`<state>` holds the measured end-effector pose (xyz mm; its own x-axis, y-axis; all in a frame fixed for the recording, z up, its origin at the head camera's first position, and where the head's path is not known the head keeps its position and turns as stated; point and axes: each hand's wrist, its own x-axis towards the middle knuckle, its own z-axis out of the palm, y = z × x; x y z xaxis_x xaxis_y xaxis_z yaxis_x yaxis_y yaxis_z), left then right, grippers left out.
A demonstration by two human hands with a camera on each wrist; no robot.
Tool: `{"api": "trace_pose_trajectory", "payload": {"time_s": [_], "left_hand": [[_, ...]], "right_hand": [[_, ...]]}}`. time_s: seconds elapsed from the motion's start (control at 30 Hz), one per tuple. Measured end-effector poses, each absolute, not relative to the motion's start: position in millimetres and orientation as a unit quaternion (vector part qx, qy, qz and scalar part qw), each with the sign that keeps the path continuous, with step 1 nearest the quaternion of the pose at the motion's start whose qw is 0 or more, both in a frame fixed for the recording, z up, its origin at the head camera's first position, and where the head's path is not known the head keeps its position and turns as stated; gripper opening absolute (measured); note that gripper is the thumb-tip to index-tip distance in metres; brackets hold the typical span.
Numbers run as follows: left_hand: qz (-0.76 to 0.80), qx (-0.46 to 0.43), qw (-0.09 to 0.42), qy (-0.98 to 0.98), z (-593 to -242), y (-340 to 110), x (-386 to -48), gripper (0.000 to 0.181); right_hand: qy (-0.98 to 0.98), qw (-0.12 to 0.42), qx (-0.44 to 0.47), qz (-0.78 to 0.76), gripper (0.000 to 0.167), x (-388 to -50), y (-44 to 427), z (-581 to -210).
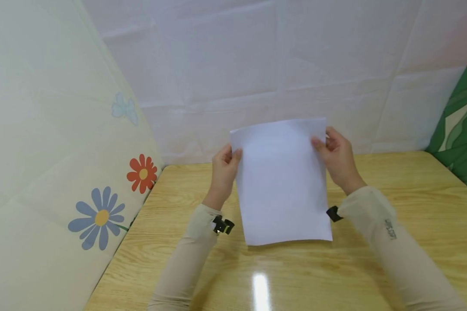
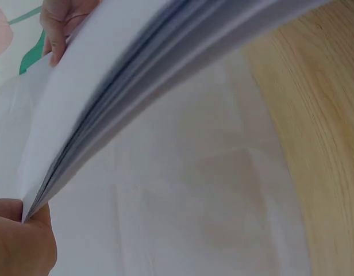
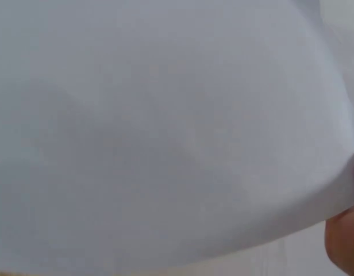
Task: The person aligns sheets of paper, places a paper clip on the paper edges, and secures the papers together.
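Note:
A stack of white paper sheets [image 1: 282, 185] is held up above the table between both hands. The left hand [image 1: 224, 170] pinches its left edge near the top, thumb on the front face. On the opposite edge, slightly higher, the right hand [image 1: 337, 157] pinches it the same way. Several layers of the sheets [image 2: 108, 80] show fanned apart in the left wrist view, gathered at the left hand [image 2: 22, 241], with the right hand [image 2: 65, 23] beyond. One white sheet surface [image 3: 165, 132] fills most of the right wrist view, gripped by the right hand [image 3: 345, 238] at the edge.
A wood-grain table [image 1: 171, 276] lies below the paper. Behind it hangs a creased white cloth [image 1: 225, 65]. A pale sheet with printed flowers [image 1: 101, 218] stands at the left, and a green leaf print [image 1: 461, 129] at the right.

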<state>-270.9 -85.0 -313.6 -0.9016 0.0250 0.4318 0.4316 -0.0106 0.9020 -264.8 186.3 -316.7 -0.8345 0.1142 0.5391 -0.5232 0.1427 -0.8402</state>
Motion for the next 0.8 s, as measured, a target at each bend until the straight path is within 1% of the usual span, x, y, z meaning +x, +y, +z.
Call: {"api": "trace_pose_trajectory", "payload": {"time_s": [0.07, 0.17, 0.3, 0.43, 0.57, 0.7, 0.8], "left_hand": [[-0.702, -0.15, 0.115, -0.687, -315.5, -87.6, -273.5, 0.029], [-0.699, -0.131, 0.076, -0.699, -319.0, -91.7, -277.5, 0.03], [-0.678, -0.108, 0.049, -0.726, -324.1, -95.7, -281.5, 0.031], [-0.662, -0.096, 0.045, -0.742, -328.3, -96.9, -284.5, 0.028], [-0.647, -0.103, 0.059, -0.754, -330.7, -97.0, -286.4, 0.023], [-0.644, -0.109, 0.069, -0.754, -332.7, -95.5, -287.6, 0.021], [-0.641, -0.108, 0.079, -0.756, -334.1, -93.8, -287.3, 0.021]], "right_hand": [[-0.719, 0.242, 0.136, 0.638, 0.009, -266.5, 186.7, -319.7], [-0.732, 0.232, 0.127, 0.629, 0.009, -269.5, 187.7, -326.9], [-0.739, 0.227, 0.125, 0.622, 0.015, -274.2, 188.6, -337.8], [-0.729, 0.225, 0.13, 0.633, 0.019, -277.5, 189.0, -345.1], [-0.726, 0.227, 0.133, 0.636, 0.022, -279.0, 190.5, -347.9], [-0.726, 0.217, 0.136, 0.639, 0.027, -279.5, 192.7, -349.4], [-0.72, 0.205, 0.139, 0.649, 0.028, -278.3, 194.2, -349.9]]}}
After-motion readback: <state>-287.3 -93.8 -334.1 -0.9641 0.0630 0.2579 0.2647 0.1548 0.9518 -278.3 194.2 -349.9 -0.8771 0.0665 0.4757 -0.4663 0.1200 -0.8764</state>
